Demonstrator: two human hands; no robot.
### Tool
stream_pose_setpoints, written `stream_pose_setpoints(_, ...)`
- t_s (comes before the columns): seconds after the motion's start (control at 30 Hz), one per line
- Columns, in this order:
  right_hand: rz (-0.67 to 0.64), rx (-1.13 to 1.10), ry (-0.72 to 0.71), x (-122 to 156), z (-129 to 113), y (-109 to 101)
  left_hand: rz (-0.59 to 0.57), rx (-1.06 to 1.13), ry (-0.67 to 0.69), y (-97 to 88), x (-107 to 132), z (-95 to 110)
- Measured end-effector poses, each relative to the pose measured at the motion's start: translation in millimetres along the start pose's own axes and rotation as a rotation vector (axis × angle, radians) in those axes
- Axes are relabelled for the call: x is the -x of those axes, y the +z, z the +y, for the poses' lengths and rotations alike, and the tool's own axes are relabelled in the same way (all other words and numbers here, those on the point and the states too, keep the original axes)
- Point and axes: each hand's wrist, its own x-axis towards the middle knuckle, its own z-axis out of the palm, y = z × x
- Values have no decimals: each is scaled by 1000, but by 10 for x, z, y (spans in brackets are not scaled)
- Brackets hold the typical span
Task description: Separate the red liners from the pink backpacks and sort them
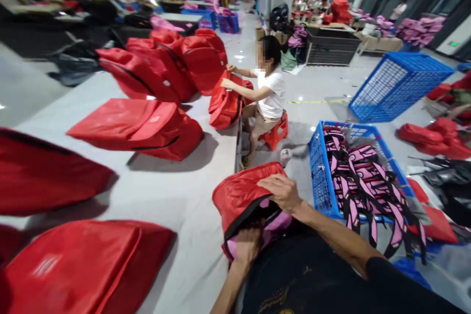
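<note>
A red zip bag (241, 191) sits at the table's near edge against my body, its mouth open with a pink item (274, 228) showing inside. My right hand (281, 191) lies on top of the bag, fingers curled over the upper flap at the opening. My left hand (248, 245) is lower, at the bag's mouth, fingers bent down into the opening against the pink item; what they grip is hidden.
Filled red bags (140, 127) lie across the grey table (172, 191). A blue crate (322, 176) of pink-and-black strapped items stands at my right, another blue crate (397, 83) behind it. A seated person (270, 91) on a red stool handles a red bag.
</note>
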Motion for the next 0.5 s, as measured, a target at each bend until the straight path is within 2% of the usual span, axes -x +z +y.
stream_pose_setpoints(0.07,72,36,126,191,137,-297,-16,24,188,-60,-101,202)
stream_pose_setpoints(0.13,146,83,233,329,256,-537,72,71,410,-130,-197,320)
stream_pose_setpoints(0.17,177,108,274,378,312,-626,186,96,530,-178,-252,352)
stream_pose_setpoints(0.23,230,162,335,439,429,-735,534,128,734,-324,-409,386)
stream_pose_setpoints(0.3,260,219,365,452,568,-766,882,138,761,-546,-659,415)
stream_pose_setpoints(0.33,270,243,372,443,650,-762,977,138,705,-674,-822,437)
stream_pose_setpoints(0.37,277,264,379,426,740,-753,1003,142,632,-802,-1006,466)
stream_pose_setpoints(0.4,277,279,390,401,838,-741,974,157,563,-917,-1202,499)
stream_pose_setpoints(0.5,237,301,457,293,1165,-710,756,233,503,-1107,-1780,589)
